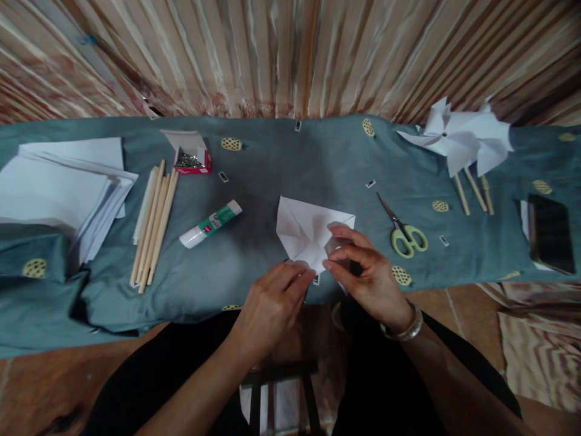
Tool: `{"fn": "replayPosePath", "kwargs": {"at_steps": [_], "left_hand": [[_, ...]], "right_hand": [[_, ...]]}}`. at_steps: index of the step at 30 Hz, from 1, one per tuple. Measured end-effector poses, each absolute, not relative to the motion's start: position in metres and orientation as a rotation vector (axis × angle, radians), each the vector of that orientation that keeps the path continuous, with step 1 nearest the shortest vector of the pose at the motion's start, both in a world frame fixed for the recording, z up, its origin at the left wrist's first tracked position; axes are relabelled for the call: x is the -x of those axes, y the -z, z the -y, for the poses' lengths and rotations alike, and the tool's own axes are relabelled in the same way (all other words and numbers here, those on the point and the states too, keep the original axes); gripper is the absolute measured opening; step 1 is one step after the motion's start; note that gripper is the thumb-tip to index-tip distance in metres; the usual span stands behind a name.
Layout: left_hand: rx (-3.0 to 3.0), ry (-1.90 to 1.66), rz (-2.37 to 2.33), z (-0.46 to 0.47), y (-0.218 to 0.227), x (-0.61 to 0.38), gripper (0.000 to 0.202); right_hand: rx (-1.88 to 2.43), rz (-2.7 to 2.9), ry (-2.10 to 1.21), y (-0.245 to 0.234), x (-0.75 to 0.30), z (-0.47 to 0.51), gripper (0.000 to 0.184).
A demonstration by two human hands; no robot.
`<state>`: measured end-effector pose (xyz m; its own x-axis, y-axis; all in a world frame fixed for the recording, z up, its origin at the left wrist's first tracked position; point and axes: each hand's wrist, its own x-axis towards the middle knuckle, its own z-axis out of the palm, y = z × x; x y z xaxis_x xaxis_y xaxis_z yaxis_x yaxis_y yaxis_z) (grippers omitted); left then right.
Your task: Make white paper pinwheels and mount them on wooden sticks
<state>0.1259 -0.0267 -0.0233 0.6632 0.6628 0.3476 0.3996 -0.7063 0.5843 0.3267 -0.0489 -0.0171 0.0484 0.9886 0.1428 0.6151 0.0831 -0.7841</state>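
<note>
A folded white paper square (305,229) lies on the blue-grey cloth (281,163) near its front edge. My right hand (367,275) pinches a flap of the paper near its right corner, fingers curled together. My left hand (272,303) rests at the paper's lower corner, fingertips pressed on its edge. A bracelet shows on my right wrist.
A glue stick (209,224) and a bundle of wooden sticks (153,221) lie to the left, beside a stack of white paper (59,188) and a red pin box (193,158). Green-handled scissors (405,233) lie right of the paper. Finished paper pinwheels (460,142) and a phone (550,233) sit far right.
</note>
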Motion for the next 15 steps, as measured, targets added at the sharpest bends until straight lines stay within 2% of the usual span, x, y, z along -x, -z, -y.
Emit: {"fn": "replayPosePath", "kwargs": {"at_steps": [15], "left_hand": [[-2.322, -0.731, -0.907, 0.0268, 0.0248, -0.1288, 0.023]], "right_hand": [[1.727, 1.678, -0.544, 0.018, -0.318, 0.0445, 0.005]]}}
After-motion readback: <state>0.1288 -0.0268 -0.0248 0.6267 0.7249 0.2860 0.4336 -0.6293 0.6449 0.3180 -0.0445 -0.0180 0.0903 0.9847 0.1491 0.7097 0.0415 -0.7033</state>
